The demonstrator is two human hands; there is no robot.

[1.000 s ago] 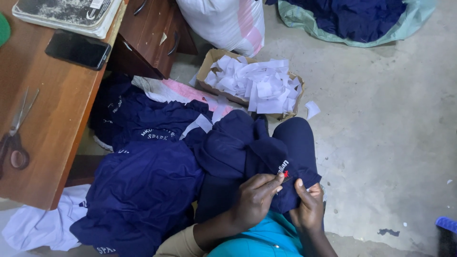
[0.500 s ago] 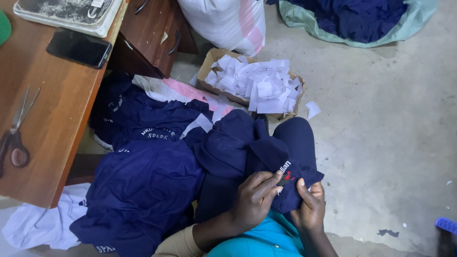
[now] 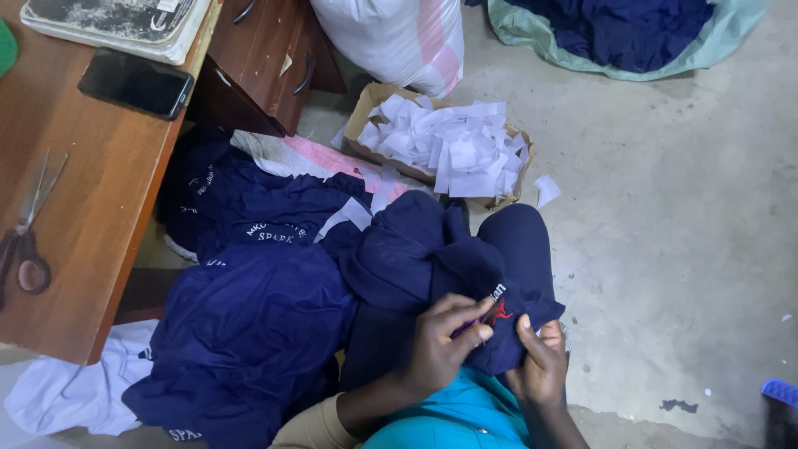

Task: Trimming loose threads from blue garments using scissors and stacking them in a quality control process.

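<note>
The navy shirt (image 3: 432, 258) is soft and light; both grips pinch it near the red emblem: left hand (image 3: 445, 345), right hand (image 3: 540, 362). Hold it by the fabric edge.

My left hand (image 3: 440, 349) and right hand (image 3: 540, 366) meet on the garment (image 3: 432, 258) in my lap. A heap of shirts (image 3: 249, 316) lies to its left on the floor, the box of paper slips (image 3: 445, 145) beyond it. On the desk (image 3: 91, 216) further left rest scissors (image 3: 25, 237) and a phone (image 3: 135, 83).
</note>
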